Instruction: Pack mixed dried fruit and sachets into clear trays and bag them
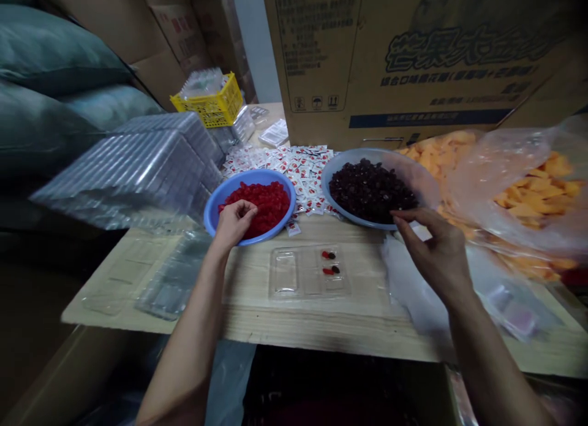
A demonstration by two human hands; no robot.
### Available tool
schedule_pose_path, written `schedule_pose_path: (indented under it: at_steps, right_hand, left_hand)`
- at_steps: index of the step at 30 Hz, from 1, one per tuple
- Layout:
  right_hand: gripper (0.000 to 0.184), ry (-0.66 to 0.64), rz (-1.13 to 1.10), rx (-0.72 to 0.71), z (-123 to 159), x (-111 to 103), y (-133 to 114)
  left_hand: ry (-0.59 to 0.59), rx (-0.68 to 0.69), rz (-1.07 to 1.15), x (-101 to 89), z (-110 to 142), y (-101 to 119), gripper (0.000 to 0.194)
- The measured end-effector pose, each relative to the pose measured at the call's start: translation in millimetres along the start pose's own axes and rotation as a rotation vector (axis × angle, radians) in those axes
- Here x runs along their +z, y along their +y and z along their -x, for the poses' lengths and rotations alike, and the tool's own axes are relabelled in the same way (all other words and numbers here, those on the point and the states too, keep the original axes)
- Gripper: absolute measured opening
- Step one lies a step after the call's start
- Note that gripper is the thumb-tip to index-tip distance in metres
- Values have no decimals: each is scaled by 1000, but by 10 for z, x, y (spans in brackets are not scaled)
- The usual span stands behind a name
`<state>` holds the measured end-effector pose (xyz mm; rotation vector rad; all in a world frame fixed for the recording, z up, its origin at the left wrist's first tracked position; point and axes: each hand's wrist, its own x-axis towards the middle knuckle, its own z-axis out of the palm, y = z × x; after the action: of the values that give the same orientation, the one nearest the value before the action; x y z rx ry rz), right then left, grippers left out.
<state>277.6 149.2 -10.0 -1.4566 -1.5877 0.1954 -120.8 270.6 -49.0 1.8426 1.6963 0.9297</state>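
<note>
My left hand (237, 222) is over the near left rim of a blue bowl (212, 213) of small red candies (263, 204). Its fingers are pinched together; whatever lies between them is hidden. At the near right rim of a pale blue bowl (425, 174) of dark candies (367, 186), my right hand (434, 245) has thumb and fingertips pinched, with something too small to name. Between the hands a clear plastic tray (305, 273) lies flat on the table. Two red pieces (327, 271) and two dark pieces (331, 255) rest in compartments on its right side.
Stacked clear trays (169, 162) stand left, beside a yellow basket (215, 104). Small printed sachets (307, 174) spread behind the bowls. A large cardboard box (321, 64) blocks the back. Bags of orange pieces (537, 193) and clear plastic bags (491, 285) lie right on the wooden table (257, 325).
</note>
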Motion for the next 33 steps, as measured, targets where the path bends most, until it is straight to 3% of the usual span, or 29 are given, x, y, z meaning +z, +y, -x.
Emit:
schedule_pose_path:
  at_steps: [3, 6, 9, 12, 17, 20, 22, 25, 29, 33]
  right_hand:
    - [12, -91, -167, 29, 189, 156, -233]
    - [17, -173, -389, 35, 223, 462, -524]
    - [31, -253, -592, -38, 73, 885, -750]
    - [26, -305, -681, -128, -172, 1329, -869]
    - [13, -335, -735, -27, -566, 1961, -962]
    - [12, -305, -756, 61, -705, 2168, -953]
    - [10, -273, -760, 81, -730, 2182, -912]
    - [6, -248, -768, 44, -662, 1996, -824]
    - [9, -209, -711, 41, -385, 1466, -661]
    - [10, -192, -558, 166, 128, 906, -450]
  left_hand:
    - [-18, -10, 201, 13, 59, 84, 25]
    - [-108, 4, 357, 49, 206, 313, 25]
    - [-213, 8, 512, 92, 409, 593, 25]
    - [-281, 51, 606, 121, 525, 763, 23]
    - [-59, 36, 638, 78, 334, 625, 28]
    - [34, 18, 575, 17, 173, 408, 32]
    - [63, -11, 467, -5, 120, 274, 31]
    - [126, -14, 241, 7, 106, 140, 27]
    - [217, 116, 18, 45, 92, 81, 16]
    - [290, 109, 55, 37, 98, 88, 16]
